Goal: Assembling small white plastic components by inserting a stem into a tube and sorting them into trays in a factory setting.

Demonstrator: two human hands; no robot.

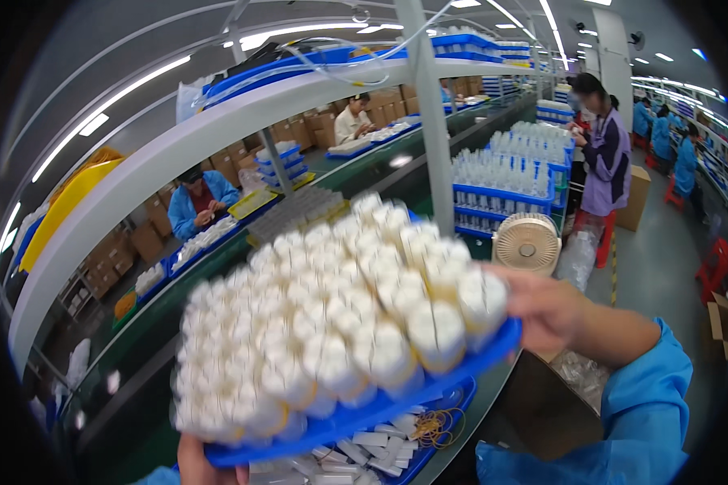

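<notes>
Between my two hands a blue tray (380,411) is held up, tilted and slightly blurred. Rows of white rounded pieces (323,323) fill it, bundled in groups with yellow bands around them. My left hand (206,464) grips the near left corner, its fingers partly hidden under the rim. At the right end, my right hand (546,309) is closed on the tray's edge beside the outermost bundle. Beneath the held tray lies another blue tray (463,398), with loose white pieces (372,446) and a heap of yellow rubber bands (435,426) in it.
A white rack post (429,121) rises behind the held tray. A beige fan (527,244) stands to its right, near stacked blue trays of clear parts (505,174). Co-workers sit across the green conveyor (400,190); a person in purple (611,162) stands at the right.
</notes>
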